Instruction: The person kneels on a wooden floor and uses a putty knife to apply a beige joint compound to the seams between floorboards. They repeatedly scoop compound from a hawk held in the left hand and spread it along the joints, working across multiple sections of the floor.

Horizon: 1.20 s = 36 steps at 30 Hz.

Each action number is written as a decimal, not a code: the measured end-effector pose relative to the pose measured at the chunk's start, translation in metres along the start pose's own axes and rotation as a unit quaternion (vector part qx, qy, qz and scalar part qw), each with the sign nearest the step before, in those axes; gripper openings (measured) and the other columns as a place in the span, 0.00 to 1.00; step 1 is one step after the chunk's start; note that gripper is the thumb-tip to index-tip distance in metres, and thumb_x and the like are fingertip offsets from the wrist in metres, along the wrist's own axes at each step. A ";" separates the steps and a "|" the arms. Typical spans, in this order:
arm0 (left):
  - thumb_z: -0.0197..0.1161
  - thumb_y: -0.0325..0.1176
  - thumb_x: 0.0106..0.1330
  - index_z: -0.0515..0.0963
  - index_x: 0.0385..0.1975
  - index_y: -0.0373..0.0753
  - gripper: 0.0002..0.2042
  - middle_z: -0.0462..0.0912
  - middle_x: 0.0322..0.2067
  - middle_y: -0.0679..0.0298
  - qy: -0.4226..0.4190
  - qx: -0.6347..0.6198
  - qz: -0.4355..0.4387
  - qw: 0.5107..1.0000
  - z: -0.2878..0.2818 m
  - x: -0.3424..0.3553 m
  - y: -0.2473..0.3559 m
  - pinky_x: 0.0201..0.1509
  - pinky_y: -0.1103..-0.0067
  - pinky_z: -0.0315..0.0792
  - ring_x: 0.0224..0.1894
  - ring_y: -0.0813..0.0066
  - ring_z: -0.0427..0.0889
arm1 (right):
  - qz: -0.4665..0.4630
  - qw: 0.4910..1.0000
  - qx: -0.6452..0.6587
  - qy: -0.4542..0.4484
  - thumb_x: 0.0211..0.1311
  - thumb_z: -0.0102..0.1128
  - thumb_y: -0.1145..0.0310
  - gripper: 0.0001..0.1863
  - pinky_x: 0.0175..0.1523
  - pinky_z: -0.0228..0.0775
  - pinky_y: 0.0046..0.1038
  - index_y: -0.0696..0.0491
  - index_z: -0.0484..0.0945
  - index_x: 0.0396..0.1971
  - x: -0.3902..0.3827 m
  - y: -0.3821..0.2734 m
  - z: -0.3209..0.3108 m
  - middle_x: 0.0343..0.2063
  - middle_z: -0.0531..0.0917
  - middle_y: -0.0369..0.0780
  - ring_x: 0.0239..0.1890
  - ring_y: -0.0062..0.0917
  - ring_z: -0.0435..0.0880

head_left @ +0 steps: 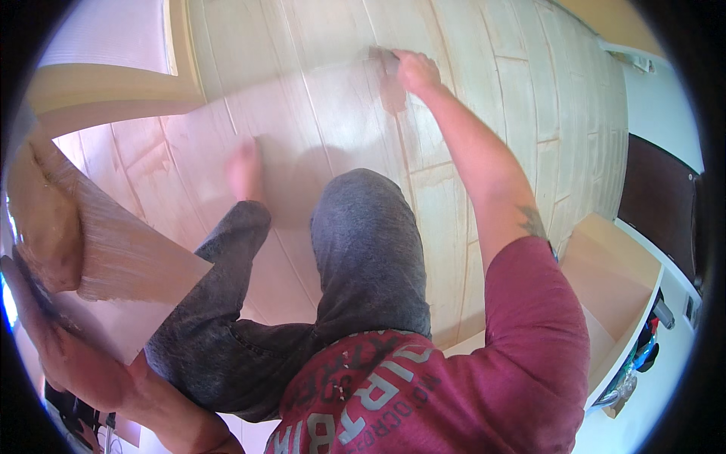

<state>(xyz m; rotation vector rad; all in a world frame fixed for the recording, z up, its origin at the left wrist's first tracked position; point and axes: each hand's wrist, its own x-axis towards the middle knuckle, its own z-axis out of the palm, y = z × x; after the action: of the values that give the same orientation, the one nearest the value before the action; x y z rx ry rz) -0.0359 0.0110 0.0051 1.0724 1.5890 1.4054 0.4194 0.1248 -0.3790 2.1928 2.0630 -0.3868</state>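
Brown paste (49, 227) lies nearest my eyes, heaped toward the left edge of a broad, flat plate (144, 314), with thinner smears running toward its right corner. My left grip (76, 363) is closed on the plate at its lower left edge; I can't tell how far the fingers reach underneath. I judge the plate thin and stiff but lopsided under its load: best held low, beneath the heap, thumb along the rim and clear of the slick-looking smears. The paste should be soft and dense, apt to slide if the plate tips.

Further right, my bare foot (244, 170) rests, blurred, on the tiled floor (522, 106). Past my bent knee (363, 204), toward the floor's far edge, my right grip (417, 72) is clenched around a small dark scraper (384, 59), just beside a wet brown patch (392, 98). The scraper looks light and thin, likely easy to angle; I'd pinch it by the back, since a wet blade could slip. By the floor's right edge, well apart, stands an open pale box (605, 257).
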 end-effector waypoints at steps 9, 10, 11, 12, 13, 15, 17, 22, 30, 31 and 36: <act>0.53 0.47 0.80 0.64 0.71 0.27 0.30 0.60 0.74 0.51 0.013 0.060 0.025 0.998 0.008 -0.003 -0.001 0.81 0.69 0.51 0.74 0.65 0.60 | -0.153 0.986 0.033 -0.058 0.66 0.50 0.75 0.22 0.56 0.80 0.41 0.43 0.85 0.55 -0.024 0.030 0.034 0.50 0.87 0.45 0.50 0.43 0.86; 0.53 0.46 0.80 0.64 0.71 0.27 0.30 0.60 0.74 0.51 0.013 0.068 0.037 0.997 0.011 -0.004 0.000 0.81 0.69 0.51 0.75 0.65 0.60 | -0.176 0.980 0.062 -0.064 0.65 0.49 0.77 0.23 0.59 0.78 0.41 0.44 0.84 0.56 -0.039 0.033 0.034 0.51 0.86 0.45 0.52 0.43 0.85; 0.53 0.46 0.80 0.63 0.71 0.27 0.30 0.59 0.74 0.51 0.013 0.075 0.043 0.996 0.014 -0.004 0.001 0.82 0.69 0.51 0.75 0.65 0.60 | -0.178 0.977 0.079 -0.086 0.64 0.48 0.79 0.24 0.61 0.77 0.40 0.46 0.84 0.56 -0.058 0.034 0.034 0.53 0.85 0.45 0.53 0.44 0.85; 0.54 0.46 0.80 0.63 0.71 0.27 0.30 0.59 0.74 0.51 0.018 0.080 0.049 0.995 0.018 -0.003 0.004 0.82 0.69 0.51 0.75 0.64 0.60 | -0.188 0.972 0.102 -0.094 0.63 0.48 0.81 0.25 0.63 0.76 0.40 0.48 0.83 0.56 -0.077 0.035 0.031 0.55 0.84 0.45 0.55 0.44 0.84; 0.54 0.45 0.80 0.63 0.71 0.27 0.30 0.59 0.75 0.51 0.019 0.083 0.052 0.995 0.022 -0.004 0.005 0.82 0.69 0.51 0.75 0.64 0.60 | -0.190 0.971 0.097 -0.108 0.63 0.47 0.81 0.25 0.63 0.76 0.41 0.47 0.84 0.56 -0.095 0.034 0.028 0.54 0.85 0.46 0.55 0.44 0.84; 0.54 0.46 0.80 0.62 0.71 0.26 0.31 0.57 0.75 0.51 0.006 0.076 0.045 0.996 0.027 -0.004 0.010 0.82 0.69 0.51 0.75 0.64 0.60 | -0.213 0.965 0.111 -0.102 0.64 0.46 0.80 0.25 0.62 0.76 0.43 0.47 0.84 0.56 -0.132 0.033 0.018 0.54 0.85 0.47 0.54 0.45 0.84; 0.52 0.48 0.80 0.58 0.73 0.26 0.33 0.56 0.75 0.52 -0.041 -0.021 0.012 0.999 0.027 0.002 0.009 0.82 0.70 0.49 0.76 0.64 0.58 | -0.214 0.961 0.107 -0.135 0.66 0.45 0.79 0.24 0.61 0.76 0.44 0.46 0.84 0.56 -0.157 0.034 0.007 0.54 0.85 0.46 0.54 0.45 0.85; 0.51 0.48 0.81 0.57 0.73 0.27 0.32 0.59 0.74 0.53 0.000 0.015 0.024 1.000 -0.009 0.003 -0.006 0.82 0.72 0.46 0.76 0.67 0.57 | -0.137 0.983 0.022 -0.123 0.66 0.49 0.76 0.25 0.66 0.69 0.45 0.41 0.80 0.61 -0.131 0.020 0.004 0.61 0.81 0.39 0.61 0.39 0.79; 0.47 0.43 0.83 0.60 0.73 0.29 0.28 0.61 0.74 0.55 -0.005 0.096 0.044 0.994 -0.040 -0.007 -0.017 0.82 0.74 0.46 0.76 0.71 0.57 | -0.124 0.989 -0.057 0.058 0.65 0.53 0.76 0.30 0.64 0.65 0.47 0.40 0.75 0.66 -0.006 -0.037 0.041 0.65 0.77 0.37 0.66 0.36 0.74; 0.47 0.43 0.83 0.60 0.73 0.29 0.27 0.61 0.74 0.55 0.012 0.069 0.024 0.997 -0.038 -0.008 -0.015 0.82 0.74 0.46 0.76 0.72 0.57 | -0.115 0.986 -0.068 0.095 0.64 0.53 0.76 0.30 0.64 0.66 0.48 0.40 0.75 0.66 -0.008 -0.041 0.042 0.66 0.77 0.37 0.66 0.36 0.74; 0.49 0.43 0.83 0.65 0.70 0.29 0.26 0.63 0.72 0.56 0.030 0.057 0.011 0.998 -0.032 0.001 -0.014 0.81 0.73 0.48 0.74 0.71 0.60 | -0.090 0.989 -0.078 -0.092 0.65 0.52 0.74 0.26 0.63 0.68 0.53 0.40 0.78 0.63 -0.015 -0.032 0.018 0.57 0.83 0.38 0.62 0.37 0.79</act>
<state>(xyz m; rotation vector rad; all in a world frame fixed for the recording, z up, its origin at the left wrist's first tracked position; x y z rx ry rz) -0.0674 -0.0003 -0.0045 1.1265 1.7229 1.3872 0.3853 0.1077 -0.3895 1.8171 2.1177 -0.4124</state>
